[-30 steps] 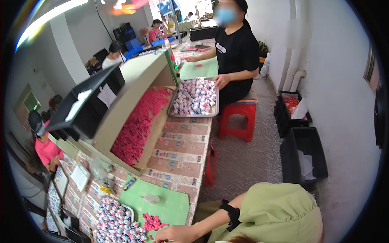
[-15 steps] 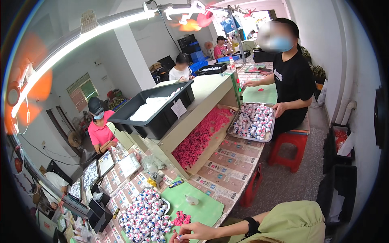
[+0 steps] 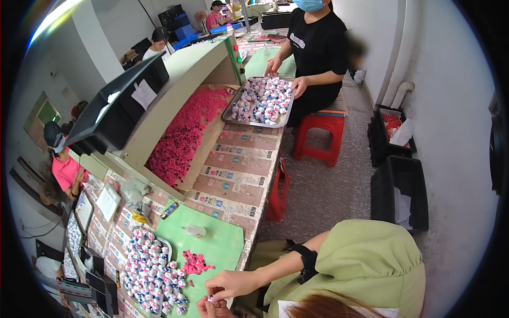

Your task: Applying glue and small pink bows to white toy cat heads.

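Note:
My right hand (image 3: 231, 284) comes in from the lower right, with a black band on its forearm. Its fingers are bent together over the tips of my left hand (image 3: 214, 308), which shows only partly at the bottom edge. Between the fingertips sits a small white piece (image 3: 211, 299) with dark blue and pink marks. Close by, a heap of small pink pieces (image 3: 195, 263) lies on a green mat (image 3: 225, 233). Left of it stands a metal tray (image 3: 168, 249), heaped with round white pieces (image 3: 148, 265) marked blue and pink.
A small translucent bottle (image 3: 194, 231) lies on the mat. Beyond it, a wooden shelf unit (image 3: 175, 124) shelters a mound of pink pieces (image 3: 185, 138). A person in black (image 3: 318, 42) holds another filled tray (image 3: 258, 124). Red stools (image 3: 319, 139) and black bins (image 3: 398, 191) stand to the right.
My view has turned down and right, so the scene sits further left. My left hand is now plainer beside the right. The person in black has brought the far hand nearer the tray.

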`<action>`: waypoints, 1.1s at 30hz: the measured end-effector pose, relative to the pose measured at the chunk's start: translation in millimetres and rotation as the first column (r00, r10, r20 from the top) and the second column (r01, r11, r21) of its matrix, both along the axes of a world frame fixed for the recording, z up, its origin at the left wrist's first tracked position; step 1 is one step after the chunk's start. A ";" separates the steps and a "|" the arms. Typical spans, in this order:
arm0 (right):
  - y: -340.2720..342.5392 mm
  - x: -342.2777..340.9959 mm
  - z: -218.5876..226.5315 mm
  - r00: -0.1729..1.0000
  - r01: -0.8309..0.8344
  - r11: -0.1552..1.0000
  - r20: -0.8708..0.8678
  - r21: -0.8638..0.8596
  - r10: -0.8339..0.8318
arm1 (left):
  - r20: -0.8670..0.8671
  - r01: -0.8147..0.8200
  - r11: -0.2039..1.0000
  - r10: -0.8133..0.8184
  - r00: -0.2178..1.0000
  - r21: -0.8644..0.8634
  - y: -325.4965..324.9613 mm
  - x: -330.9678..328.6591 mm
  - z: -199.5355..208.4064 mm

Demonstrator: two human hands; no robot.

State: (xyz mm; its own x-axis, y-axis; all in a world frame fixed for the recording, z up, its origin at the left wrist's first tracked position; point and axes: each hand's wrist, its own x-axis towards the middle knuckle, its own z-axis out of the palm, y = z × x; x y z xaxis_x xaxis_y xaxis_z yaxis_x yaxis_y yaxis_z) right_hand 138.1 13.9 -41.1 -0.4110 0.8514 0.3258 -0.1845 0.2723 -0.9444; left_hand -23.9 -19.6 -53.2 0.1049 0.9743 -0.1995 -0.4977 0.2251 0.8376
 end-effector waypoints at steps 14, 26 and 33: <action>2.5 -14.1 -11.8 0.991 -0.011 0.990 0.132 0.142 -0.008 | -0.018 0.001 0.998 -0.002 1.000 -0.056 -3.6 -13.4 -2.8; 6.1 -26.6 -10.7 0.979 0.074 0.915 0.146 0.397 -0.142 | -0.104 -0.020 0.984 0.002 0.995 -0.176 1.8 -5.1 17.7; 6.0 -24.0 -8.5 0.980 0.011 0.901 0.176 0.434 -0.096 | 0.014 0.065 0.988 -0.064 0.998 -0.138 -2.3 -12.2 9.4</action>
State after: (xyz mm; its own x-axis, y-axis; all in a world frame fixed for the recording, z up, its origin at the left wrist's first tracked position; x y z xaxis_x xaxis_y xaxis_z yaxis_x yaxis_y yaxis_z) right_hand 114.1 19.9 -49.6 -0.4590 0.6691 0.5845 0.0117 0.6624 -0.7490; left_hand -36.1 -21.9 -43.8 0.1692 0.9286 -0.3302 -0.4861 0.3701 0.7916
